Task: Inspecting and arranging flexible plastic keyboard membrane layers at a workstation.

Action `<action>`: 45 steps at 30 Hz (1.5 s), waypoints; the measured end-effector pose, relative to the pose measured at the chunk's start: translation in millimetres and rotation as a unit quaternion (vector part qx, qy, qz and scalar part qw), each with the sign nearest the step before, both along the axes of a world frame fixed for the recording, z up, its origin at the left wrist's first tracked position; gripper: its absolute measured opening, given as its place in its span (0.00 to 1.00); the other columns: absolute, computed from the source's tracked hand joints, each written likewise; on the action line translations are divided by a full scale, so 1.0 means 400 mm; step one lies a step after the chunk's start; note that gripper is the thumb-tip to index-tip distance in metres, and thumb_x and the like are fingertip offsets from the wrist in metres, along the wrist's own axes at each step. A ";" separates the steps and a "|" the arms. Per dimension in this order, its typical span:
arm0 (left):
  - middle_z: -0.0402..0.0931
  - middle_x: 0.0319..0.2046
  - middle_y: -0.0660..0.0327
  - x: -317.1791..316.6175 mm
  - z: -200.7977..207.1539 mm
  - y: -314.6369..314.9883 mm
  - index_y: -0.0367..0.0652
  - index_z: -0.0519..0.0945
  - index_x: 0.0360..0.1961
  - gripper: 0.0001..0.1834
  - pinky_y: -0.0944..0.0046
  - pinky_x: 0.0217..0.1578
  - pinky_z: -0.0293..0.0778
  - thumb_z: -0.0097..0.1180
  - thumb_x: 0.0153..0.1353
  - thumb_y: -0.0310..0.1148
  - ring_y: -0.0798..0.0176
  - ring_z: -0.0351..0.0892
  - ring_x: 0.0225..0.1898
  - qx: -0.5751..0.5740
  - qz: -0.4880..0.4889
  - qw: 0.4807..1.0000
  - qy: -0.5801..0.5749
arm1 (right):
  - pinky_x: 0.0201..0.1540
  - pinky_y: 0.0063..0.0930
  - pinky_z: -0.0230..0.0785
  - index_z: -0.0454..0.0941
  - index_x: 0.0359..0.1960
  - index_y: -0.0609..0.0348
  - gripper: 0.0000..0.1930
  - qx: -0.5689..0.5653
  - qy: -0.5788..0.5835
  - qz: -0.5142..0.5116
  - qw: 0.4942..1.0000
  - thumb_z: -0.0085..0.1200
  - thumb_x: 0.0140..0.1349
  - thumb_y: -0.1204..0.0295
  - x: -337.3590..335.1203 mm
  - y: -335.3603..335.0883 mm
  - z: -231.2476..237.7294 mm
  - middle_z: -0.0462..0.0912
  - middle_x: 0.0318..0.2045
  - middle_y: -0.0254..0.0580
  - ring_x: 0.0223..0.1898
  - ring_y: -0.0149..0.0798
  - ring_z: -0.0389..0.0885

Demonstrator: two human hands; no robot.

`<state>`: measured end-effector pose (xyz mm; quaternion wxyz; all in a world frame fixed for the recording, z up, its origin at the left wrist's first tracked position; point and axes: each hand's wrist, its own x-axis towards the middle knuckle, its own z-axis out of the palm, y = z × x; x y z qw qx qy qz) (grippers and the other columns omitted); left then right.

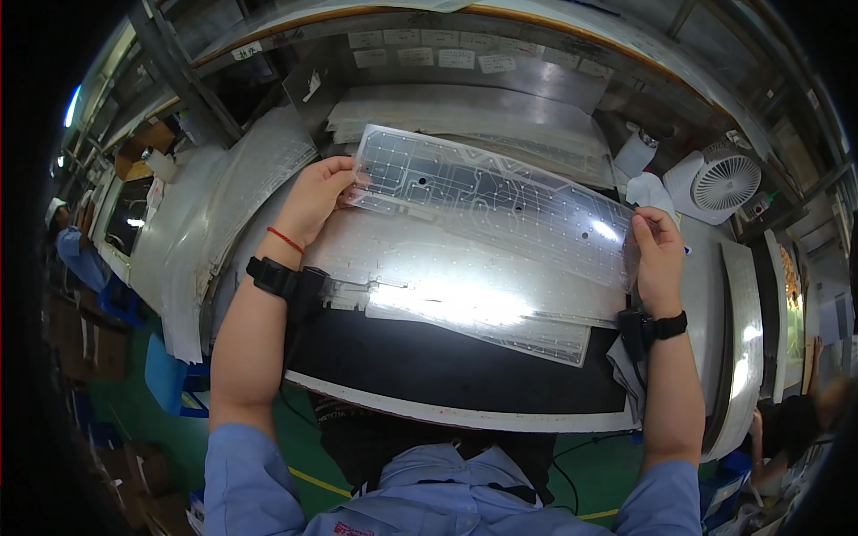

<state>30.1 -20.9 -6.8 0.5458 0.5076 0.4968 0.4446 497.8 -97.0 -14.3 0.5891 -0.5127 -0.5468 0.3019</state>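
Nearest is the table's (447, 362) black top, then a pile (456, 290) of sheets. Over the pile is the held sheet (487, 201) — left hand (313, 196) and right hand (659, 259) each pinching a short end between fingers. It looks light, thin, bendy, probably slick and easily creased or scratched — best gripped by its edges. Beyond stands a fan (726, 179).

Passage: over mat (402, 364), 6 o'clock. Obstacles: held sheet (483, 198), centre; stack (465, 105), 12 o'clock; shelf (344, 31), above; bottle (635, 155), 2 o'clock; fan (725, 179), 3 o'clock.
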 end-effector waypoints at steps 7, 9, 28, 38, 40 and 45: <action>0.80 0.34 0.67 -0.003 -0.001 0.005 0.40 0.76 0.43 0.07 0.75 0.35 0.72 0.55 0.66 0.30 0.76 0.75 0.31 0.007 -0.030 1.000 -0.007 | 0.40 0.16 0.65 0.78 0.46 0.61 0.08 0.000 0.015 0.016 1.000 0.56 0.66 0.75 0.014 0.005 -0.010 0.78 0.36 0.28 0.36 0.22 0.72; 0.81 0.37 0.65 0.002 -0.003 -0.002 0.41 0.74 0.45 0.10 0.74 0.37 0.73 0.58 0.64 0.29 0.76 0.77 0.35 0.031 -0.058 0.998 0.012 | 0.40 0.16 0.65 0.78 0.46 0.61 0.08 -0.003 0.020 0.014 1.000 0.56 0.66 0.75 0.010 0.002 -0.006 0.78 0.36 0.28 0.36 0.22 0.72; 0.80 0.33 0.64 0.014 0.000 -0.005 0.40 0.69 0.47 0.17 0.75 0.37 0.72 0.61 0.59 0.23 0.74 0.78 0.33 0.028 -0.025 0.999 0.020 | 0.40 0.16 0.64 0.78 0.45 0.63 0.08 0.004 0.015 0.019 1.000 0.56 0.66 0.76 -0.009 -0.004 0.003 0.78 0.35 0.28 0.34 0.22 0.72; 0.81 0.35 0.62 0.015 -0.003 -0.007 0.40 0.69 0.49 0.18 0.75 0.38 0.73 0.61 0.59 0.22 0.73 0.79 0.33 0.033 -0.028 0.999 0.013 | 0.40 0.16 0.64 0.78 0.45 0.63 0.08 0.004 0.021 0.023 1.000 0.56 0.66 0.76 -0.005 -0.004 0.000 0.78 0.35 0.28 0.35 0.22 0.72; 0.81 0.35 0.62 0.013 -0.002 -0.007 0.39 0.70 0.49 0.19 0.75 0.37 0.73 0.61 0.58 0.22 0.74 0.78 0.33 0.037 -0.028 0.999 0.012 | 0.40 0.15 0.64 0.78 0.45 0.63 0.08 0.004 0.022 0.021 1.000 0.56 0.66 0.76 -0.010 -0.003 0.003 0.78 0.35 0.28 0.35 0.22 0.72; 0.81 0.35 0.63 0.012 -0.003 -0.006 0.37 0.70 0.51 0.19 0.75 0.36 0.73 0.60 0.59 0.23 0.74 0.77 0.32 0.034 -0.024 0.999 0.003 | 0.40 0.16 0.64 0.78 0.45 0.63 0.08 0.002 0.023 0.022 0.999 0.56 0.66 0.76 -0.006 -0.002 0.000 0.78 0.35 0.28 0.35 0.22 0.72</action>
